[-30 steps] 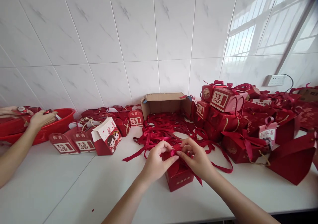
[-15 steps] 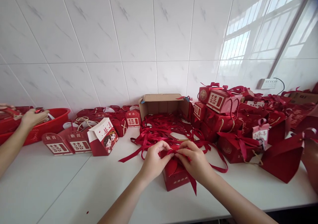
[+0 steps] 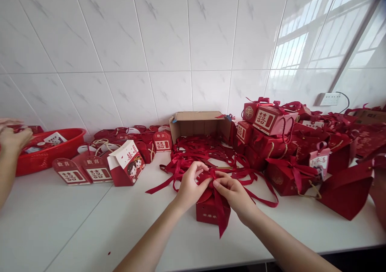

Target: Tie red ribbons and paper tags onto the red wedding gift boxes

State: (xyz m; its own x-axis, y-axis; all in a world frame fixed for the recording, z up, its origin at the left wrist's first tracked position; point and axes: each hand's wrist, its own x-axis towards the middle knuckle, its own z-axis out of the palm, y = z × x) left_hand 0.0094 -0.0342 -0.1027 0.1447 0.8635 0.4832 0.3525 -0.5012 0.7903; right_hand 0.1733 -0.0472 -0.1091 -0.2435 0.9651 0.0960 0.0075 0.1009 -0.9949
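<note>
A small red gift box (image 3: pixel 208 213) with pale lettering stands on the table in front of me. Red ribbon (image 3: pixel 221 219) lies over its top, one tail hanging down the front. My left hand (image 3: pixel 193 185) is closed, thumb and fingers pinching the ribbon at the left of the box's top. From the right, my right hand (image 3: pixel 233 191) pinches the same ribbon close by, its fingertips almost meeting the left ones. The exact knot or loop between the fingers is partly hidden.
Loose ribbons (image 3: pixel 202 149) spill from an open cardboard box (image 3: pixel 199 125). Stacked red gift boxes (image 3: pixel 268 121) stand right; more boxes (image 3: pixel 99 169) stand left. At far left a co-worker's hand (image 3: pixel 15 139) is over a red basin (image 3: pixel 48 157). A power strip (image 3: pixel 330 99) is by the wall.
The ribbon tail has swung from the box's right side to its front, and the box has turned slightly. My hands stay at its top. The co-worker's hand moved left.
</note>
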